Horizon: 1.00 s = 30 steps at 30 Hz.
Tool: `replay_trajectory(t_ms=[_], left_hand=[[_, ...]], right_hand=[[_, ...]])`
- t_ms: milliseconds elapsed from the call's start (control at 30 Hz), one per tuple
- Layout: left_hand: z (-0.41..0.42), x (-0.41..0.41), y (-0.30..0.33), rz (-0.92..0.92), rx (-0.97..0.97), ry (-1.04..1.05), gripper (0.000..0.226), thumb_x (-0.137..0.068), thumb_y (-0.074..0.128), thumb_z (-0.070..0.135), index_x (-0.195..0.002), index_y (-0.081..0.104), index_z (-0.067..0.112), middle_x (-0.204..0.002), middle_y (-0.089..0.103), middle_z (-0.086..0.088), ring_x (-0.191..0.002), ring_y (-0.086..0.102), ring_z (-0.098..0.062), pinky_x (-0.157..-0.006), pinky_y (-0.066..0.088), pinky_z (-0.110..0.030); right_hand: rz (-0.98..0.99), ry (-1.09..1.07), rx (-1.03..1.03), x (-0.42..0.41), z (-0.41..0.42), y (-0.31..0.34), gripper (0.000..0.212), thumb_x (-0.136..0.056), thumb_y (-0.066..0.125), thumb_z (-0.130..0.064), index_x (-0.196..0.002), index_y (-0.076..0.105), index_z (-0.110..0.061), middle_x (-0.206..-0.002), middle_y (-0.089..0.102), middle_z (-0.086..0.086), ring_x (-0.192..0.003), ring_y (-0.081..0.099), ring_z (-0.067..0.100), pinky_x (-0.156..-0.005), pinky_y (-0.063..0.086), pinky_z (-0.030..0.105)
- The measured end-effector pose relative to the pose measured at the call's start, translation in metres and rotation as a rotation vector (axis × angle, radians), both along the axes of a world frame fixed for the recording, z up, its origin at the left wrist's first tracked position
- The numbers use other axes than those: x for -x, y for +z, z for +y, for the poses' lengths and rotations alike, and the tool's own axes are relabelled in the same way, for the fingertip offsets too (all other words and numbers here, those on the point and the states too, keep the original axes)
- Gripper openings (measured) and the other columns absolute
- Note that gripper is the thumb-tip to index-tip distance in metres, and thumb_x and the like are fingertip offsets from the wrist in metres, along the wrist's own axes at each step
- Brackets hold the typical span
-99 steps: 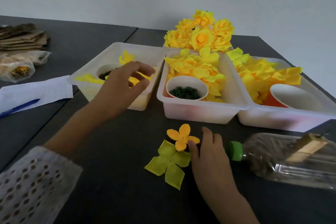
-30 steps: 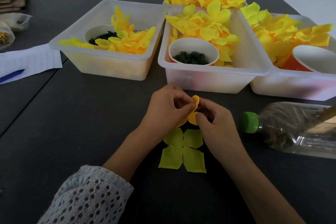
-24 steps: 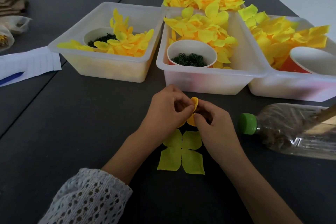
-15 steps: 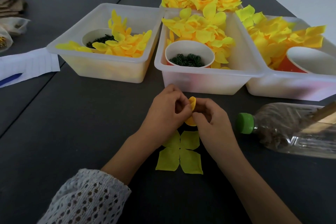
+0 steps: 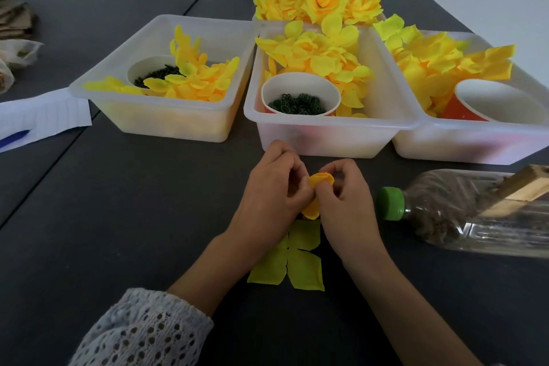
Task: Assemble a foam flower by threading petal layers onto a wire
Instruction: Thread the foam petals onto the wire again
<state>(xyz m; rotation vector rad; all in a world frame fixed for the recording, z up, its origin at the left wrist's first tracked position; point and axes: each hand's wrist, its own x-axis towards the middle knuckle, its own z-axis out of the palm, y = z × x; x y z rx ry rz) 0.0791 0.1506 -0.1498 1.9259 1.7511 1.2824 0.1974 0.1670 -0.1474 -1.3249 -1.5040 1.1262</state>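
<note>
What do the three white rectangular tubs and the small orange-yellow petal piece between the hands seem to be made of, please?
The three white rectangular tubs look like translucent plastic with a smooth, slightly glossy finish: the yellow contents glow faintly through the walls. The small orange-yellow petal piece, pinched by the left hand and right hand, looks like thin matte foam, since it curls softly without creasing.

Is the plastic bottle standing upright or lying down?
Lying down: the plastic bottle rests on its side on the table, green cap pointing toward the hands.
</note>
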Motion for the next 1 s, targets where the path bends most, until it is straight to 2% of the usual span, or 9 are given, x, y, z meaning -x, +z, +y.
replay_trajectory(t_ms=[167, 400, 533, 633, 733, 900, 1000], left_hand=[[-0.001, -0.002, 0.001, 0.019, -0.009, -0.014, 0.014, -0.079, 0.059, 0.009, -0.074, 0.050, 0.019, -0.089, 0.049, 0.003, -0.073, 0.048, -0.009, -0.062, 0.040, -0.010], [0.001, -0.002, 0.000, 0.051, 0.047, 0.042, 0.013, -0.081, 0.059, 0.012, -0.074, 0.052, 0.019, -0.089, 0.047, 0.005, -0.074, 0.048, -0.009, -0.063, 0.041, -0.010], [-0.001, 0.004, -0.002, 0.071, 0.037, -0.039, 0.007, -0.084, 0.062, 0.017, -0.080, 0.057, 0.019, -0.094, 0.048, 0.007, -0.077, 0.052, -0.006, -0.067, 0.043, -0.009], [-0.004, 0.006, -0.003, 0.126, 0.046, -0.074, 0.007, -0.088, 0.060, 0.026, -0.086, 0.060, 0.019, -0.098, 0.046, 0.009, -0.076, 0.052, -0.005, -0.067, 0.046, -0.016], [-0.005, 0.004, -0.002, 0.214, 0.058, -0.011, 0.013, -0.089, 0.055, 0.033, -0.089, 0.061, 0.021, -0.102, 0.046, 0.011, -0.074, 0.051, -0.005, -0.062, 0.050, -0.024], [-0.011, -0.003, 0.003, 0.237, 0.069, 0.049, 0.006, -0.091, 0.060, 0.024, -0.088, 0.059, 0.019, -0.103, 0.046, 0.008, -0.069, 0.052, -0.005, -0.059, 0.049, -0.020], [-0.014, -0.010, 0.006, 0.221, 0.061, 0.067, 0.005, -0.091, 0.058, 0.018, -0.087, 0.056, 0.016, -0.100, 0.046, 0.006, -0.064, 0.051, -0.006, -0.053, 0.045, -0.019]], right_hand=[[-0.020, -0.019, 0.013, 0.000, 0.001, -0.001, 0.015, -0.090, 0.050, -0.012, -0.086, 0.052, -0.026, -0.077, 0.060, -0.001, -0.058, 0.051, 0.006, -0.041, 0.040, 0.009], [-0.036, -0.048, 0.000, 0.001, 0.003, -0.002, 0.010, -0.089, 0.053, -0.014, -0.086, 0.053, -0.024, -0.079, 0.063, 0.001, -0.063, 0.056, 0.007, -0.044, 0.044, 0.009], [-0.033, -0.036, -0.017, 0.000, 0.001, -0.002, 0.010, -0.088, 0.057, -0.015, -0.084, 0.054, -0.024, -0.073, 0.063, 0.001, -0.055, 0.055, 0.000, -0.044, 0.042, 0.008], [-0.022, -0.027, -0.029, 0.002, 0.000, -0.004, 0.010, -0.089, 0.057, -0.015, -0.084, 0.054, -0.024, -0.071, 0.064, 0.002, -0.053, 0.055, -0.002, -0.044, 0.042, 0.008], [-0.036, -0.033, -0.049, 0.003, -0.001, -0.005, 0.011, -0.090, 0.055, -0.016, -0.084, 0.053, -0.025, -0.069, 0.063, 0.000, -0.054, 0.055, -0.004, -0.044, 0.041, 0.008], [-0.075, -0.007, -0.058, 0.006, -0.003, -0.006, 0.019, -0.093, 0.049, -0.010, -0.084, 0.050, -0.027, -0.068, 0.057, -0.004, -0.054, 0.054, -0.010, -0.041, 0.039, 0.005], [-0.078, -0.004, -0.047, 0.006, -0.004, -0.005, 0.024, -0.093, 0.046, -0.010, -0.083, 0.047, -0.031, -0.066, 0.056, -0.004, -0.046, 0.051, -0.005, -0.036, 0.036, 0.008]])
